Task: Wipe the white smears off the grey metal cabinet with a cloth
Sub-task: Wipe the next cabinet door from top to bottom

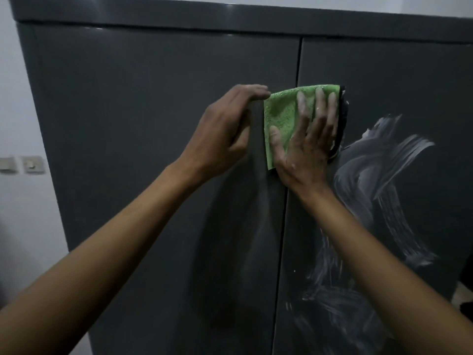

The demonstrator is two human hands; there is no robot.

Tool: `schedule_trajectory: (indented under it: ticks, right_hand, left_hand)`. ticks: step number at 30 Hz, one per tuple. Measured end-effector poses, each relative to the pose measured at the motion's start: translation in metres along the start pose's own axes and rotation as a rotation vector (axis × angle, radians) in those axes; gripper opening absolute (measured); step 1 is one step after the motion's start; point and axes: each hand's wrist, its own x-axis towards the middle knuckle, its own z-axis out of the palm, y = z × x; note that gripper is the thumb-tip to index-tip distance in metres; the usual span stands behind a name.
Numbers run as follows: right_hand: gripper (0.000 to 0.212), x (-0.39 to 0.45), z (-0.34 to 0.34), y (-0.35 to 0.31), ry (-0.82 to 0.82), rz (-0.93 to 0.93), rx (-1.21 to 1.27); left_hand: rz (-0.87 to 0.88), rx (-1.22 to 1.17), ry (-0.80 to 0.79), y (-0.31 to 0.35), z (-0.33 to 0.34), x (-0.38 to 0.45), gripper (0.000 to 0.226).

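The grey metal cabinet [143, 129] fills the view, its two doors meeting at a vertical seam. White smears [384, 175] streak the right door from mid-height down to the bottom. A folded green cloth [281, 116] with a dark underside lies flat on the cabinet across the seam, just up and left of the smears. My right hand [304, 147] presses on it with straight, spread fingers. My left hand [225, 131] is arched against the left door; its fingertips touch the cloth's upper left corner, and the thumb stays apart lower down.
A pale wall runs along the left of the cabinet, with a light switch plate [32, 164] at mid-height. The cabinet's top edge [230, 14] is close above. A dark object shows at the lower right edge [464, 290].
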Motion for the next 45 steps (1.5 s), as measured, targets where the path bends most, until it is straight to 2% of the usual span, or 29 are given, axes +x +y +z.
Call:
schedule_trajectory:
  ticks: [3, 6, 12, 16, 21, 25, 27, 29, 35, 39, 43, 45]
  right_hand:
    - [0.089, 0.000, 0.008, 0.002, -0.040, -0.020, -0.092]
    - [0.093, -0.005, 0.011, -0.001, -0.054, -0.019, -0.120]
    - [0.075, -0.073, 0.022, -0.014, -0.129, -0.130, -0.075]
    - [0.064, -0.179, 0.028, -0.025, -0.295, -0.386, 0.043]
    - [0.064, -0.301, 0.025, -0.017, -0.532, -0.710, 0.156]
    - [0.058, -0.305, 0.018, -0.004, -0.656, -0.828, 0.247]
    - [0.061, -0.287, 0.016, 0.000, -0.630, -0.790, 0.211]
    - [0.071, -0.257, 0.013, 0.004, -0.533, -0.683, 0.157]
    - [0.067, -0.112, 0.005, 0.010, -0.281, -0.339, 0.064]
    - [0.061, -0.034, -0.001, 0.019, -0.159, -0.145, 0.029]
    - [0.059, -0.027, 0.002, 0.011, -0.124, -0.063, 0.057]
    - [0.064, -0.048, 0.005, 0.005, -0.132, -0.086, 0.035]
  left_hand:
    - [-0.083, 0.006, 0.045, -0.010, -0.007, -0.024, 0.043]
    - [-0.162, -0.011, 0.060, -0.016, -0.007, -0.049, 0.043]
    - [-0.249, 0.014, 0.171, -0.014, -0.006, -0.088, 0.042]
    - [-0.321, 0.021, 0.269, -0.013, -0.009, -0.119, 0.040]
    - [-0.324, 0.038, 0.129, -0.009, -0.007, -0.157, 0.040]
    - [-0.294, 0.109, -0.027, -0.006, -0.003, -0.178, 0.043]
    - [-0.283, 0.130, -0.049, -0.006, -0.002, -0.182, 0.044]
    - [-0.285, 0.137, -0.036, -0.006, -0.001, -0.182, 0.044]
    - [-0.337, 0.120, 0.075, -0.007, -0.002, -0.168, 0.039]
    - [-0.337, 0.116, 0.074, -0.005, 0.001, -0.155, 0.037]
    - [-0.344, 0.110, 0.099, 0.000, 0.008, -0.141, 0.036]
    - [-0.359, 0.099, 0.135, 0.002, 0.014, -0.135, 0.035]
